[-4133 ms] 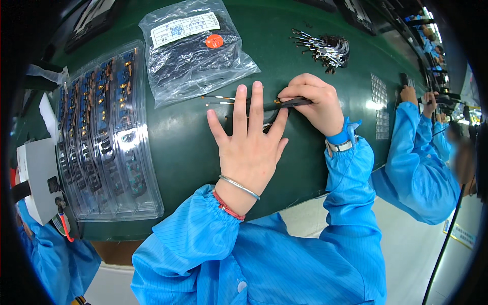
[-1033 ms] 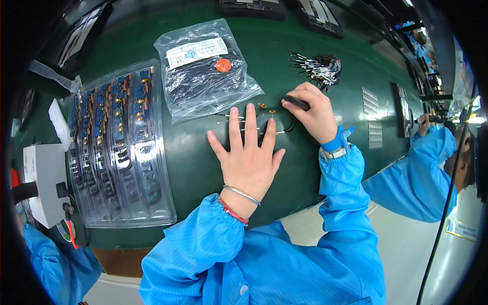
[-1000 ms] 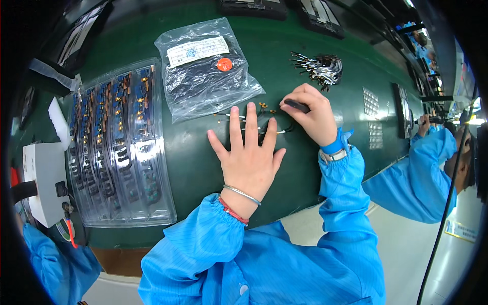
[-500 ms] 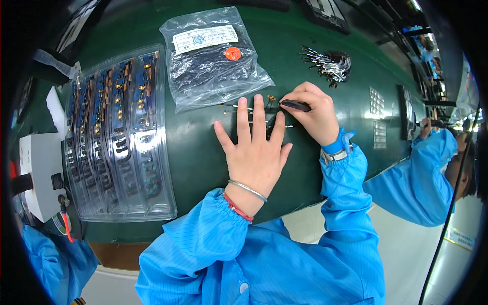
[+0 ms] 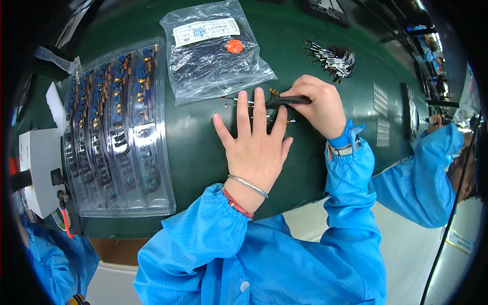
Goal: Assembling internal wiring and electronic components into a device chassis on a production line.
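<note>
Palm down with fingers spread, my left hand (image 5: 256, 147) lies over a small dark flexible part with thin leads (image 5: 291, 121), which it mostly covers. My right hand (image 5: 320, 104) pinches black tweezers (image 5: 292, 100), whose tips point left toward the fingertips of my left hand. A small gold-coloured connector end (image 5: 274, 92) shows just beyond the tweezers. Exactly what the tips touch is hard to make out. Beyond my left hand lies a clear plastic bag (image 5: 216, 56) of dark parts, with a white label and a round orange sticker.
At left, a clear compartment tray (image 5: 119, 137) holds several blue, gold and black flexible circuits. A white box (image 5: 40, 175) with a cable stands beside it. A bundle of thin cables (image 5: 335, 61) lies far right, with sticker sheets (image 5: 381, 117) nearer. A co-worker's blue sleeve (image 5: 429, 175) is at right.
The tweezers have swung round in my right hand, so their length now shows pointing left toward my left hand. My left hand stays spread in nearly the same place.
</note>
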Available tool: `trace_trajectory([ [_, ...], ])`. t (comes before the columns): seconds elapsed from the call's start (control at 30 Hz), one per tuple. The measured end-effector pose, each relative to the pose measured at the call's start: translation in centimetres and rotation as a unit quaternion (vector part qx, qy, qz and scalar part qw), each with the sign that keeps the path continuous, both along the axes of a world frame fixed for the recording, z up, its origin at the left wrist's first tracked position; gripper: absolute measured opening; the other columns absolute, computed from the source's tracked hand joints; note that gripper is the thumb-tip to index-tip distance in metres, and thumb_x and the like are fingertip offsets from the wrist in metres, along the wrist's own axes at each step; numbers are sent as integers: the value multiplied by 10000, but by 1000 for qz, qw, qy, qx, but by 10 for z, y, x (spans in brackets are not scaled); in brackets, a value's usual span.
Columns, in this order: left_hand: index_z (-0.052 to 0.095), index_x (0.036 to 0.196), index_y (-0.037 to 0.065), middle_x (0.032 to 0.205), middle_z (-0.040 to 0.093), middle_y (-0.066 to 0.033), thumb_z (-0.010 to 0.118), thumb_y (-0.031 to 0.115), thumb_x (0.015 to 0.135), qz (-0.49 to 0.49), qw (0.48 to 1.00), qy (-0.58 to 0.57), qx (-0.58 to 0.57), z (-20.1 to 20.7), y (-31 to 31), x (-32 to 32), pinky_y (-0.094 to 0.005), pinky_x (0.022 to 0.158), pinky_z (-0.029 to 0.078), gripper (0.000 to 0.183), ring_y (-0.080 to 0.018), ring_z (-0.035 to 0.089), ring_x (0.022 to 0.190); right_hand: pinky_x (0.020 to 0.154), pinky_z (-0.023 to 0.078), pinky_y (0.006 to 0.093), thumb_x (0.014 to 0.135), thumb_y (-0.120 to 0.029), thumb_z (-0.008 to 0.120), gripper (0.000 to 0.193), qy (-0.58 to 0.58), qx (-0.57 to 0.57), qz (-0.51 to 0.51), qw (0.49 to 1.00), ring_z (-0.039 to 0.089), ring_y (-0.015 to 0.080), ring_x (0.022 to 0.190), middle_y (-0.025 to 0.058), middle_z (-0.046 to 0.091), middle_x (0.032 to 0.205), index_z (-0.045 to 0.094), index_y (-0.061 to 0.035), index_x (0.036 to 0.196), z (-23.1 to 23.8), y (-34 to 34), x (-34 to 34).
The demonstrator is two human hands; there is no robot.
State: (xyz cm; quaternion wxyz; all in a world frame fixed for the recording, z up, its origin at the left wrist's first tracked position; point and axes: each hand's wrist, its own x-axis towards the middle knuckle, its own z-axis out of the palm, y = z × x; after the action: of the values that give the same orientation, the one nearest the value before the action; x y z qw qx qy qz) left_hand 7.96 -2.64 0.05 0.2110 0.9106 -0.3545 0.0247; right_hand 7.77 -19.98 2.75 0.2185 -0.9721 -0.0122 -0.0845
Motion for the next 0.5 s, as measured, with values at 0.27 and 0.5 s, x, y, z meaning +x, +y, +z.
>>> trace_trajectory([
  [0.27,537,1219,275,1409,334,-113,625,396,774,-2,1000,8,4,-1,-1,-1,-691,963,124,469,-341,235,1327,591,480,299,692,-59,700,164,-33,100,-19,994,606,230,693,75,606,778,698,-66,855,-7,-12,-5],
  [0.5,546,1211,273,1408,337,-105,624,401,776,-1,1000,2,-3,-3,-1,1,-691,966,114,461,-342,233,1329,600,492,313,659,-51,691,194,-24,11,-28,999,610,234,704,36,600,820,686,-103,846,-7,2,-4],
])
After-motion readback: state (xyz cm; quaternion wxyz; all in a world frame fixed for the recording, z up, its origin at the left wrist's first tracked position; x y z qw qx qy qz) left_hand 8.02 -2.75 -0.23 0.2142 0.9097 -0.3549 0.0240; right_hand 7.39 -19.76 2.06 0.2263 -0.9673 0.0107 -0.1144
